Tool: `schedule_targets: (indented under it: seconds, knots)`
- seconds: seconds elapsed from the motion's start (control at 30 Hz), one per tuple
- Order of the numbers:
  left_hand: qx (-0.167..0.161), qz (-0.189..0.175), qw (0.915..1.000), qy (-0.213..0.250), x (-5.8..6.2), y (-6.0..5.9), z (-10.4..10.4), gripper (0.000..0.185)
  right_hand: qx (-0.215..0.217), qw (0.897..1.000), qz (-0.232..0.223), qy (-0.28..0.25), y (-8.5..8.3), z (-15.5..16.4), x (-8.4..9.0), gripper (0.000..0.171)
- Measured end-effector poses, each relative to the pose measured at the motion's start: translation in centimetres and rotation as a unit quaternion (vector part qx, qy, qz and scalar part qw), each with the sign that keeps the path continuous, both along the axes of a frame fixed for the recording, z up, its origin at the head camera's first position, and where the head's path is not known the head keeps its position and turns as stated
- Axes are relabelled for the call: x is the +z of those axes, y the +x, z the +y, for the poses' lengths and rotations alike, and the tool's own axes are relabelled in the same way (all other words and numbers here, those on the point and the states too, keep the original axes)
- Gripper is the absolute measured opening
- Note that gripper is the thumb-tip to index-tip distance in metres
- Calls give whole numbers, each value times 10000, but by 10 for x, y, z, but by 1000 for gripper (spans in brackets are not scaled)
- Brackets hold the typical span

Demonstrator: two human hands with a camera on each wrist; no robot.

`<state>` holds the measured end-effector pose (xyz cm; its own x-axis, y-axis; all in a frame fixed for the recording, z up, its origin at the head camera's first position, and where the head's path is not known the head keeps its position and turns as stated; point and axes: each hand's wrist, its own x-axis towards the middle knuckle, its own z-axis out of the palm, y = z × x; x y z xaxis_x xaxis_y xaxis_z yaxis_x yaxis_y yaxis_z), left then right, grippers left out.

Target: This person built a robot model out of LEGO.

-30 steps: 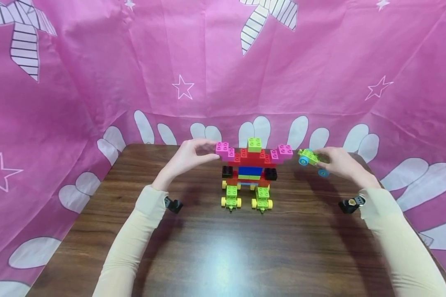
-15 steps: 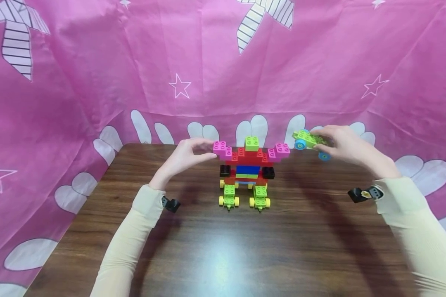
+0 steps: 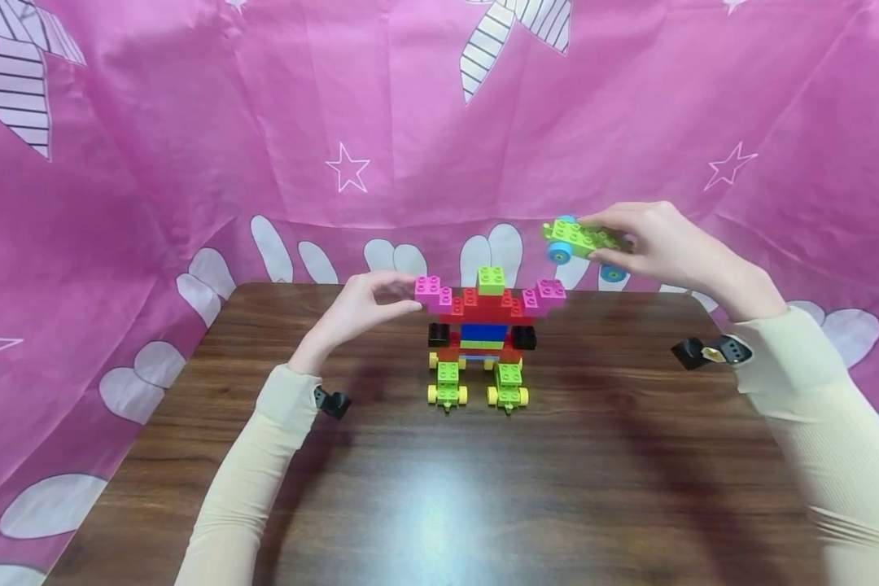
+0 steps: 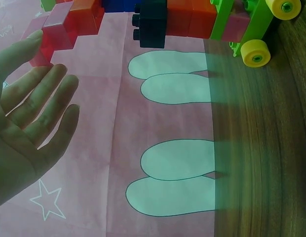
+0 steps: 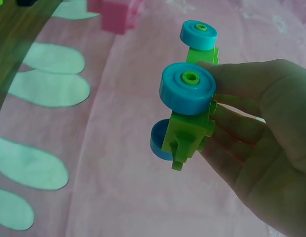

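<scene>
A robot-like figure of toy building bricks stands upright on the table, with a red body [image 3: 483, 308], a lime brick [image 3: 491, 281] on top and yellow-wheeled lime feet [image 3: 509, 391]. My left hand [image 3: 359, 309] pinches the pink brick [image 3: 427, 290] at the end of the figure's left-side arm between thumb and index finger. In the left wrist view the other fingers [image 4: 59, 113] are spread below it. Up in the air to the right of the figure, my right hand [image 3: 659, 244] grips a lime toy car base [image 3: 575, 238] with blue wheels [image 5: 188, 89], thumb on one side and fingers on the other.
The brown wooden table [image 3: 410, 488] bears the figure near its back edge. A pink patterned cloth [image 3: 381, 106] hangs behind and at both sides. Another pink arm [image 3: 545, 296] of the figure sticks out on the right, below the car base.
My right hand has lifted the car base up and moved it left, nearer the figure. The left hand stays at the pink brick; the head view has shifted slightly.
</scene>
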<state>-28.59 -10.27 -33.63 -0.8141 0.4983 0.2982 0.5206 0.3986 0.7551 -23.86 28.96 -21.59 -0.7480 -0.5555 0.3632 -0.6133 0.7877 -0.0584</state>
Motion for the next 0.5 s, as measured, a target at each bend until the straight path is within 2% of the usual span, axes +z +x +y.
schedule_targets:
  seconds: [0.3,0.5]
  knots:
    - [2,-28,10000,57,-3,-2,-2,42,671,9975,-56,189,4,-35,5,46]
    - [-16,-48,10000,84,-5,-2,-1,42,886,9957,-226,114,0,-51,6,46]
